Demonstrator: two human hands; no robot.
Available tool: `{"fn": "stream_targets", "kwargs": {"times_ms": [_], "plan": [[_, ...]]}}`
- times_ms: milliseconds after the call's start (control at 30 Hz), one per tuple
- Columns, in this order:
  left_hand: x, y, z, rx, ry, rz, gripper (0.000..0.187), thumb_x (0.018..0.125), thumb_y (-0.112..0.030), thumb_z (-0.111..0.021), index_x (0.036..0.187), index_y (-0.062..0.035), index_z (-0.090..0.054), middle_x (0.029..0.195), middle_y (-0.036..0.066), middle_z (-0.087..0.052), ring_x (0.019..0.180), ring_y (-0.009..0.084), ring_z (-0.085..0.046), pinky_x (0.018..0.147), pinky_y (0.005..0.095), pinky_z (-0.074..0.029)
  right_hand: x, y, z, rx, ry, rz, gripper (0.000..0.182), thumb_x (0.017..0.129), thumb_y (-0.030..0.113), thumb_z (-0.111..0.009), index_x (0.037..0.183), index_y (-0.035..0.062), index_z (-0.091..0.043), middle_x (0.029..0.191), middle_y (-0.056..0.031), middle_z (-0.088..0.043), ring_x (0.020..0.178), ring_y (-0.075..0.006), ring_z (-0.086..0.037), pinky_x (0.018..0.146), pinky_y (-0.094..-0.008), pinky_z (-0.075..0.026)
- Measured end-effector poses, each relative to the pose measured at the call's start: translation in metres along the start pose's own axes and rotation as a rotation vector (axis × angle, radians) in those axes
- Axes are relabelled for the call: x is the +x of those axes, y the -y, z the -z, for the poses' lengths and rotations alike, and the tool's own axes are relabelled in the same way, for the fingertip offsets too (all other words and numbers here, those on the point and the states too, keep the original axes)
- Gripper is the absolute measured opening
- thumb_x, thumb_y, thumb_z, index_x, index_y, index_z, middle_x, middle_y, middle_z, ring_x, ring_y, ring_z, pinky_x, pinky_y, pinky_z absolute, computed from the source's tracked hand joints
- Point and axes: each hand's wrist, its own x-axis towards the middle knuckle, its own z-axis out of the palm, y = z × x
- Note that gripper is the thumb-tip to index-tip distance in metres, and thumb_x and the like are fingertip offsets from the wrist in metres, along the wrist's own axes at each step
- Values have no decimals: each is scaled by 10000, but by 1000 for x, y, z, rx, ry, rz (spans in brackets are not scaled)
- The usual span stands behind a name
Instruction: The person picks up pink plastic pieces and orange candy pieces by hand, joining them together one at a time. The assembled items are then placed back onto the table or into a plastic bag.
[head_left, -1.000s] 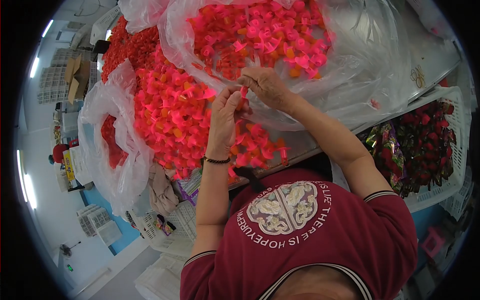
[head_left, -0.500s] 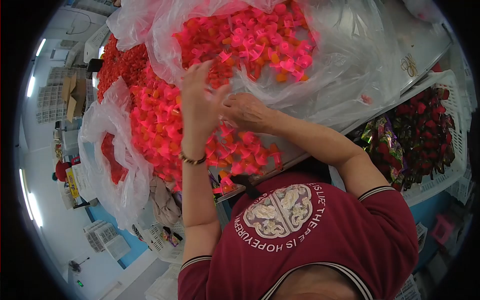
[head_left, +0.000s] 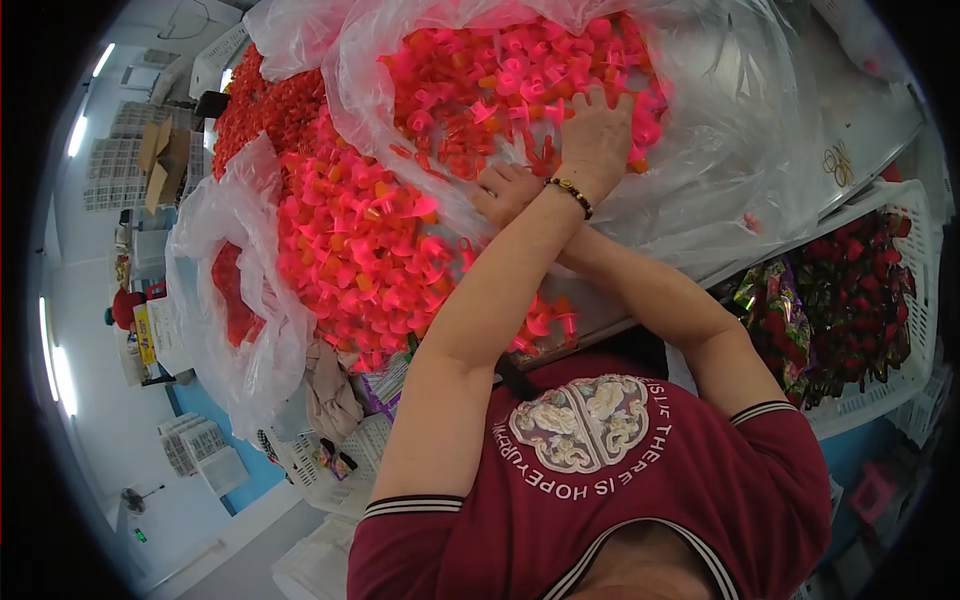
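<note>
The left hand [head_left: 600, 130] — wearing a beaded bracelet [head_left: 570, 195] — is lying open, fingers spread, on the pile of small pink and orange plastic pieces [head_left: 500, 75] inside the clear plastic bag [head_left: 720, 130]. The left forearm is crossing over the right hand [head_left: 505, 190], which is resting at the bag's edge; its grip cannot be determined. A second heap of pink pieces [head_left: 350, 250] is lying just beside it.

We cannot tell whether our left hand [head_left: 600, 130], palm down on the pink plastic pieces [head_left: 480, 70] in the clear bag [head_left: 720, 150], grips any, since our left forearm [head_left: 500, 290] covers most of our right hand [head_left: 503, 190], and the white crate [head_left: 915, 290] is cut off.
</note>
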Motion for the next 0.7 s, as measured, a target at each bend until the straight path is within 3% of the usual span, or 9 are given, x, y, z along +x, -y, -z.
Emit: {"fn": "stream_targets", "kwargs": {"times_ms": [67,200,233,300,367,400,467,567,700], "plan": [[-3,7,5,-107,-55,23,416,776,-140,-626,1176,-110,-516,1199,237,-493,1012,387,-551,819,418,-502,9,-8,-12,-162,-352,-12,332,750,235,-561,1026,56,-610,1128,-165,-548,1033,-303,-549,855,-407,-455],[-8,29,35,-510,-202,-40,424,784,-82,-613,1193,-81,-501,1104,201,-561,998,328,-577,799,360,-516,9,-18,-27,-271,-427,-52,335,765,182,-553,1078,70,-594,1206,-122,-525,1085,-311,-527,960,-387,-396],[-11,35,47,-513,-202,-43,424,784,-82,-613,1193,-81,-501,1104,201,-561,998,328,-577,799,360,-516,2,-17,-29,-65,-429,-30,345,783,171,-545,1113,77,-577,1195,-104,-540,1097,-302,-527,984,-385,-370],[-27,49,68,-1413,-77,153,442,796,-48,-593,1223,-57,-480,1086,146,-588,1004,288,-584,811,364,-500,-5,-18,-23,139,-427,-8,356,802,161,-536,1149,85,-559,1184,-86,-554,1109,-292,-526,1008,-383,-344],[-54,64,85,-1672,-83,240,434,794,-50,-604,1210,-44,-479,1080,124,-586,982,257,-590,768,343,-504,-1,-17,-5,151,54,-170,382,824,134,-530,1204,98,-530,1133,-96,-580,1103,-273,-531,969,-395,-383],[-68,70,93,-1929,-85,334,427,793,-52,-615,1197,-30,-478,1075,103,-584,959,226,-596,726,321,-508,3,-14,-1,155,50,-170,382,824,134,-530,1204,98,-530,1133,-96,-580,1103,-273,-531,969,-395,-383],[-97,84,94,-2072,-77,368,392,814,-59,-592,1191,-37,-488,1086,104,-580,967,229,-593,707,329,-509,12,-9,5,437,-475,-115,324,819,112,-535,1142,96,-561,1093,-100,-600,1067,-272,-553,883,-399,-439],[-129,104,76,-2223,-74,416,350,848,-85,-556,1191,-46,-496,1112,108,-570,988,241,-588,683,342,-511,4,-21,13,136,-250,-126,332,796,79,-581,1124,58,-532,1194,-141,-547,963,-328,-580,802,-448,-447],[-143,103,61,-2194,-122,520,362,851,-84,-563,1205,-51,-497,1133,103,-571,1017,257,-588,666,334,-515,-2,-33,30,195,-42,-346,213,811,82,-571,1018,38,-545,1111,-167,-578,877,-343,-587,738,-440,-455]]}}
